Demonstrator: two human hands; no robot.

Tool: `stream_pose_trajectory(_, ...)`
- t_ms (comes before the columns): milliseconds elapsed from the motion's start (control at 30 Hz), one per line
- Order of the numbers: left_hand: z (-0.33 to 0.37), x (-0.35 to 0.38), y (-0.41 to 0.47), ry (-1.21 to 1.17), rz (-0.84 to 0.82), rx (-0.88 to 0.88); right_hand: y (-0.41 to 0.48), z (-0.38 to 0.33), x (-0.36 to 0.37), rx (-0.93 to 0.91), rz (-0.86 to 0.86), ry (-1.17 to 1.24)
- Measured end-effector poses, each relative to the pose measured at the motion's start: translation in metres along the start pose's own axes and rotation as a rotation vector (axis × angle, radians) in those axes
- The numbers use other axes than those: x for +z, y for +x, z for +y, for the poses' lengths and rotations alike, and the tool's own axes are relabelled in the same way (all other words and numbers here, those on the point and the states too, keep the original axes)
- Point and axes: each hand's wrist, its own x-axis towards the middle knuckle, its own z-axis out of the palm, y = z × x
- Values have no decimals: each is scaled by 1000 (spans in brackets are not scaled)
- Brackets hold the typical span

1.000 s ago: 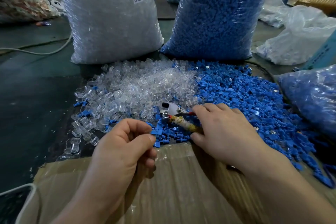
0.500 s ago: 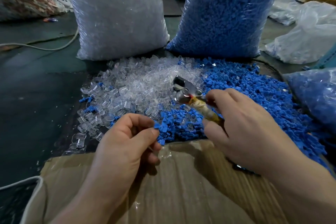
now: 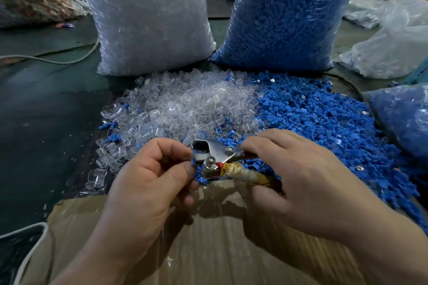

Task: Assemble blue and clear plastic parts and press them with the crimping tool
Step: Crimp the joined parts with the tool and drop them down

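Note:
My right hand [image 3: 301, 183] grips the taped handles of the metal crimping tool [image 3: 215, 152], its steel jaws pointing left. My left hand [image 3: 148, 183] pinches a small blue plastic part [image 3: 194, 161] between thumb and forefinger, right at the tool's jaws; most of the part is hidden by my fingers. A loose heap of clear plastic parts [image 3: 185, 104] lies just beyond my hands. To its right spreads a heap of blue parts [image 3: 324, 118].
A full bag of clear parts [image 3: 148, 18] and a full bag of blue parts [image 3: 284, 14] stand behind the heaps. Another blue-filled bag [image 3: 403, 118] sits at the right. Tape-covered cardboard [image 3: 208, 250] lies under my wrists. A white cable [image 3: 58, 59] crosses the dark table at the left.
My right hand lifted the crimping tool off the blue heap and brought it left toward me. My left hand rose to meet the tool's jaws with the pinched part.

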Motion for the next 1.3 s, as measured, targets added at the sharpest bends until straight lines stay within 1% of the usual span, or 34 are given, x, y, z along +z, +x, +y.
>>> stream_pose_trajectory(267,-1,-2,-2,54,-19,49,2,1,4,-17,-28,-28)
stream_pose_trajectory(433,1,2,-4,68,25,74,3,-1,5,-7,-2,-26)
stream_pose_trajectory(533,4,4,-4,118,52,99,3,0,6,-5,19,-16)
stream_pose_trajectory(600,3,4,-2,193,85,93,3,4,6,26,49,-7)
stream_pose_trajectory(700,0,-2,2,293,151,13,7,17,8,106,51,-88)
stream_pose_trajectory(733,1,-2,3,309,142,-32,9,21,9,134,48,-127)
stream_pose_trajectory(800,4,0,1,352,61,-138,15,27,11,193,25,-198)
stream_pose_trajectory(867,4,4,-3,448,5,-187,22,31,14,223,0,-250)
stream_pose_trajectory(1000,4,8,-8,663,-6,-86,27,34,18,223,-43,-279)
stream_pose_trajectory(1067,4,9,-9,714,-5,-40,25,33,15,211,-19,-257)
stream_pose_trajectory(1133,4,10,-10,720,1,-28,21,24,11,167,91,-189)
stream_pose_trajectory(1200,4,11,-11,704,29,-22,15,3,10,63,195,-104)
stream_pose_trajectory(1233,2,11,-11,702,45,-8,12,-9,11,-6,201,-80)
stream_pose_trajectory(1300,0,10,-11,697,50,14,10,-28,16,-132,158,-83)
